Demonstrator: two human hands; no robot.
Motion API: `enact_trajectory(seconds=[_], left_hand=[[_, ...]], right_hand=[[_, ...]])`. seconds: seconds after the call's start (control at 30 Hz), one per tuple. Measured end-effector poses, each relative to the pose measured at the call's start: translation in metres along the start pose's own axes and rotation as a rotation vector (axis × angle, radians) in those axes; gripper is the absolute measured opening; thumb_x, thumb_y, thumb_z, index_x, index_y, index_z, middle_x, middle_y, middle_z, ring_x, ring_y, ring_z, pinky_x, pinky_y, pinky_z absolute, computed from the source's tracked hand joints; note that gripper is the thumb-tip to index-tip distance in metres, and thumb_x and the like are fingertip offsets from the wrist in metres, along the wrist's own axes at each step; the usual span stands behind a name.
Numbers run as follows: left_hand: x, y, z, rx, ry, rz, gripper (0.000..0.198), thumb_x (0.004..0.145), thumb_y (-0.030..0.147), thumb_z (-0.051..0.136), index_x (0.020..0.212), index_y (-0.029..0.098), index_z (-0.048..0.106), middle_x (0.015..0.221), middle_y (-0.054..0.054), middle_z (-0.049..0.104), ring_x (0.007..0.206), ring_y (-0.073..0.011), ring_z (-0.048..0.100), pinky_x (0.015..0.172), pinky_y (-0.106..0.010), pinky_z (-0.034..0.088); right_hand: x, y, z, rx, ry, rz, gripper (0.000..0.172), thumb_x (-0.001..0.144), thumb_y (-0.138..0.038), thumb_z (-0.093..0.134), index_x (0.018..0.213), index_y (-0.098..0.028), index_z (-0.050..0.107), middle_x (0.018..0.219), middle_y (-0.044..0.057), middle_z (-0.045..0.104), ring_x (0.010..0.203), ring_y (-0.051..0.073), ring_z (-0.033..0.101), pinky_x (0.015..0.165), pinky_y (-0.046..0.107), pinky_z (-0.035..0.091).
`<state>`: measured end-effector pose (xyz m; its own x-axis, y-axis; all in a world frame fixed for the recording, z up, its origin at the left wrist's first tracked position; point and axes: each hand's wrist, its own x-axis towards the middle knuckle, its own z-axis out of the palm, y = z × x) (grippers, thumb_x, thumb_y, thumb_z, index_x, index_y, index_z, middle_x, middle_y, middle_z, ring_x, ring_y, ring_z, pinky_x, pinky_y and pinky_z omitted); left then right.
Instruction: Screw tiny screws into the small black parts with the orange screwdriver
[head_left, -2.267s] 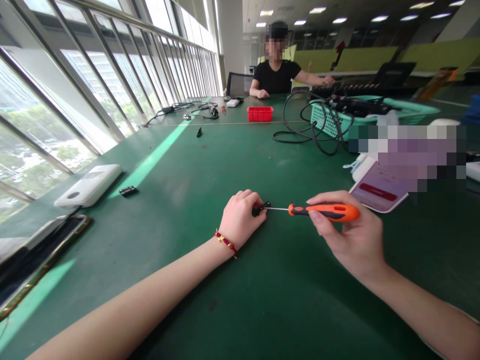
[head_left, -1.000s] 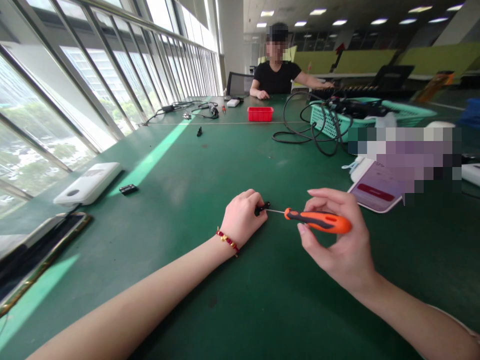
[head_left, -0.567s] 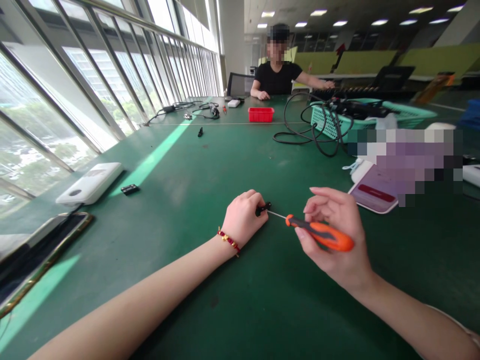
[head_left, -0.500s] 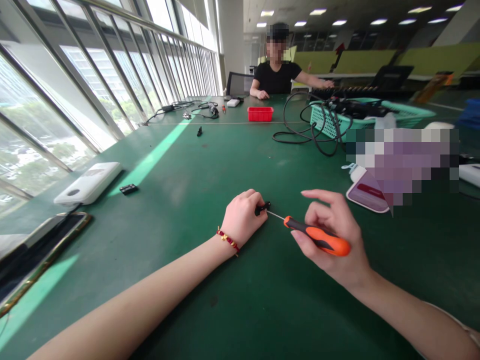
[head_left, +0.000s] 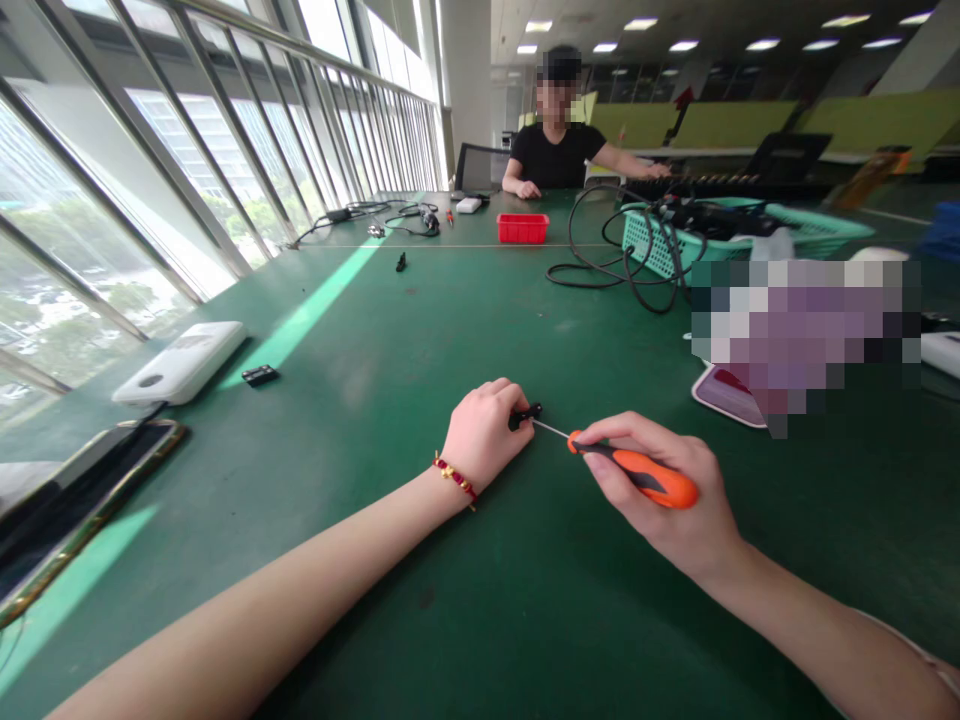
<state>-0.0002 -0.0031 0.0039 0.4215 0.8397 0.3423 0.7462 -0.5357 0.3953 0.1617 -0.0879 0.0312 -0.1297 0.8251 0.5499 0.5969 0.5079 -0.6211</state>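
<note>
My left hand rests on the green table, its fingers closed on a small black part. Most of that part is hidden behind the fingers, so its kind cannot be made out. In my right hand is a screwdriver with an orange and black handle, held between thumb and fingers. Its thin metal shaft points left, and the tip meets the black part at my left fingertips. Whether the tip sits in a screw is too small to see.
At the left lie a white power bank, a phone and a small black piece. Farther off are another black piece, a red bin and a teal basket with cables. A person sits at the far end.
My right index finger, raised off the screwdriver before, has come down onto its handle, and the fingers close round it. My left hand and the black part have stayed in place.
</note>
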Motion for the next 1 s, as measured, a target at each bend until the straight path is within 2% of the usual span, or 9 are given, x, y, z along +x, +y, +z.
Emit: enact_trajectory(seconds=[0.03, 0.13, 0.27, 0.33, 0.4, 0.5, 0.57, 0.77, 1.0], left_hand=[[0.0, 0.0, 0.0, 0.008, 0.002, 0.005, 0.002, 0.069, 0.016, 0.056, 0.07, 0.018, 0.056, 0.08, -0.001, 0.062, 0.076, -0.0164, 0.056, 0.069, -0.027, 0.046], [0.0, -0.002, 0.0, 0.02, 0.019, 0.016, 0.003, 0.073, 0.019, 0.056, 0.074, 0.019, 0.059, 0.082, -0.002, 0.063, 0.08, -0.0178, 0.056, 0.074, -0.03, 0.046], [0.001, -0.005, 0.0, -0.016, 0.013, 0.03, 0.008, 0.078, 0.023, 0.055, 0.08, 0.02, 0.063, 0.085, -0.002, 0.064, 0.083, -0.0185, 0.055, 0.075, -0.031, 0.046], [0.002, -0.005, 0.0, -0.046, 0.002, 0.045, 0.009, 0.079, 0.023, 0.056, 0.082, 0.02, 0.064, 0.085, -0.002, 0.064, 0.083, -0.0183, 0.055, 0.075, -0.031, 0.046], [0.002, -0.006, 0.0, -0.076, 0.0, 0.071, 0.009, 0.079, 0.023, 0.057, 0.084, 0.02, 0.064, 0.085, -0.002, 0.064, 0.083, -0.0181, 0.055, 0.076, -0.031, 0.046], [0.001, -0.005, 0.001, -0.113, 0.014, 0.126, 0.01, 0.081, 0.023, 0.056, 0.086, 0.021, 0.064, 0.087, -0.002, 0.065, 0.084, -0.0179, 0.055, 0.077, -0.031, 0.046], [0.001, -0.004, 0.001, -0.13, 0.017, 0.169, 0.011, 0.082, 0.024, 0.055, 0.087, 0.021, 0.064, 0.088, -0.002, 0.065, 0.085, -0.0176, 0.055, 0.078, -0.031, 0.046], [0.001, -0.003, 0.001, -0.167, -0.007, 0.224, 0.009, 0.078, 0.024, 0.059, 0.085, 0.02, 0.064, 0.084, -0.001, 0.066, 0.083, -0.0173, 0.055, 0.077, -0.03, 0.045], [0.0, -0.003, 0.0, -0.24, -0.001, 0.222, 0.008, 0.078, 0.022, 0.058, 0.083, 0.019, 0.064, 0.084, -0.001, 0.066, 0.081, -0.016, 0.056, 0.076, -0.029, 0.046]], right_hand=[[0.0, 0.0, -0.002, -0.012, -0.009, -0.025, 0.004, 0.079, -0.021, 0.055, 0.081, -0.02, 0.059, 0.056, -0.005, 0.058, 0.047, 0.008, 0.052, 0.048, 0.02, 0.041], [0.001, 0.002, -0.008, -0.052, 0.065, -0.119, 0.008, 0.08, -0.017, 0.054, 0.079, -0.021, 0.061, 0.07, -0.003, 0.066, 0.056, 0.009, 0.057, 0.056, 0.02, 0.043], [0.006, 0.017, -0.011, -0.122, 0.26, -0.164, 0.016, 0.08, -0.016, 0.056, 0.093, -0.023, 0.061, 0.082, 0.0, 0.065, 0.065, 0.011, 0.058, 0.062, 0.023, 0.044], [0.01, 0.03, -0.006, -0.153, 0.197, -0.113, 0.015, 0.081, -0.02, 0.057, 0.095, -0.022, 0.06, 0.076, 0.001, 0.059, 0.067, 0.013, 0.056, 0.064, 0.024, 0.044], [0.015, 0.044, 0.002, -0.195, 0.064, -0.017, 0.014, 0.081, -0.024, 0.056, 0.094, -0.022, 0.06, 0.079, 0.002, 0.057, 0.071, 0.014, 0.056, 0.066, 0.026, 0.044], [0.021, 0.061, 0.014, -0.232, -0.092, 0.065, 0.028, 0.074, -0.032, 0.065, 0.099, -0.023, 0.058, 0.089, 0.003, 0.058, 0.077, 0.018, 0.057, 0.07, 0.029, 0.044], [0.022, 0.066, 0.018, -0.243, -0.142, 0.064, 0.029, 0.072, -0.034, 0.066, 0.099, -0.024, 0.059, 0.09, 0.002, 0.059, 0.078, 0.018, 0.057, 0.072, 0.03, 0.043], [0.021, 0.061, 0.018, -0.28, -0.168, 0.05, 0.009, 0.081, -0.026, 0.057, 0.089, -0.024, 0.06, 0.084, 0.0, 0.059, 0.073, 0.016, 0.055, 0.072, 0.029, 0.04], [0.02, 0.058, 0.017, -0.285, -0.164, 0.04, 0.012, 0.08, -0.027, 0.059, 0.091, -0.023, 0.058, 0.086, 0.0, 0.059, 0.073, 0.015, 0.053, 0.07, 0.028, 0.038]])
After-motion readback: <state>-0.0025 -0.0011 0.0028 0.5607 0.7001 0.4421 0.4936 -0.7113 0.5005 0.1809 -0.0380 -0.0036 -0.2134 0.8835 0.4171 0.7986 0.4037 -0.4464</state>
